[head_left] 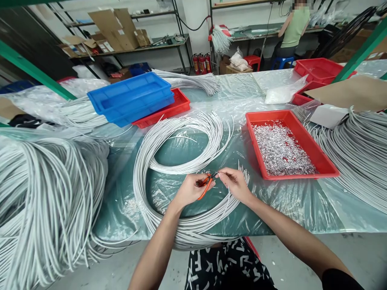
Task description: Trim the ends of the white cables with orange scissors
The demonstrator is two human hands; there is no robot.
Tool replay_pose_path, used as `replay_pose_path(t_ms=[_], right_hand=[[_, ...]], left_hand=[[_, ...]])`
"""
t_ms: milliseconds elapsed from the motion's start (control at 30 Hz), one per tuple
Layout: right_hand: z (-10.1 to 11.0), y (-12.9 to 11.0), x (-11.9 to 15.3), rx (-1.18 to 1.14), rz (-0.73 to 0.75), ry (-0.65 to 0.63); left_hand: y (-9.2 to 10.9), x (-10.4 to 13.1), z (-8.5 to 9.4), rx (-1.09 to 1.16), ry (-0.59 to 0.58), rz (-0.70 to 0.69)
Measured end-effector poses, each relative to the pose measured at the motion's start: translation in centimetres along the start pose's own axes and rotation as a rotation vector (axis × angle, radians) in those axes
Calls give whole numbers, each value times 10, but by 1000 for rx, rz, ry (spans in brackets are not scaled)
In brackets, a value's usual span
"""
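Note:
My left hand (191, 188) is closed around orange-handled pliers (206, 187), whose dark jaws point right towards my other hand. Pinched between the fingers of my right hand (234, 183) is the end of a white cable (228, 197), right at the jaws. Whether the jaws touch the cable I cannot tell. Below and around both hands lies a large coil of white cables (142, 177), some of its cut ends showing just behind my right hand. A second loop of cables (196, 163) rests behind my hands.
A red tray (329, 171) of small shiny parts (281, 149) stands at the right. Blue trays (130, 96) sit on a red tray (181, 100) at the back left. Big cable bundles lie left (54, 193) and right (359, 153). A person (294, 28) sits far behind.

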State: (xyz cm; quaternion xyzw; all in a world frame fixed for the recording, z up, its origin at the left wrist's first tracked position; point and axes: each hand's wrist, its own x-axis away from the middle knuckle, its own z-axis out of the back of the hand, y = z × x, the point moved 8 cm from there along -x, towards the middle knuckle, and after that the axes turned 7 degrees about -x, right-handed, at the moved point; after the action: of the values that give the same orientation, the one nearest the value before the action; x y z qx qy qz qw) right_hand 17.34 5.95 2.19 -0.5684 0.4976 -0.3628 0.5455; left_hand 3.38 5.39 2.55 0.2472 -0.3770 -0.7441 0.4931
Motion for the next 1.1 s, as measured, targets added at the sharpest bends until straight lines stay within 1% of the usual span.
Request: replay_pose_path(t_ms=[133, 300, 533, 600, 733, 800, 967, 1100], right_hand=[[0, -2, 1, 71, 31, -20], [1, -3, -1, 122, 49, -50], [-2, -7, -3, 109, 45, -114], [-1, -7, -4, 104, 28, -131], [-5, -2, -6, 6, -79, -242], [-5, -2, -7, -42, -111, -273], [-1, -5, -8, -40, -72, -235], [1, -9, -6, 39, 2, -182]], left_hand=[[0, 1, 1, 11, 12, -3], [-1, 1, 0, 0, 0, -4], [1, 2, 0, -3, -6, -14], [1, 2, 0, -4, -5, -4], [0, 2, 0, -8, -9, -3], [-1, 2, -1, -6, -15, -8], [-3, 3, -4, 10, -35, -14], [-3, 2, -4, 12, -35, -14]])
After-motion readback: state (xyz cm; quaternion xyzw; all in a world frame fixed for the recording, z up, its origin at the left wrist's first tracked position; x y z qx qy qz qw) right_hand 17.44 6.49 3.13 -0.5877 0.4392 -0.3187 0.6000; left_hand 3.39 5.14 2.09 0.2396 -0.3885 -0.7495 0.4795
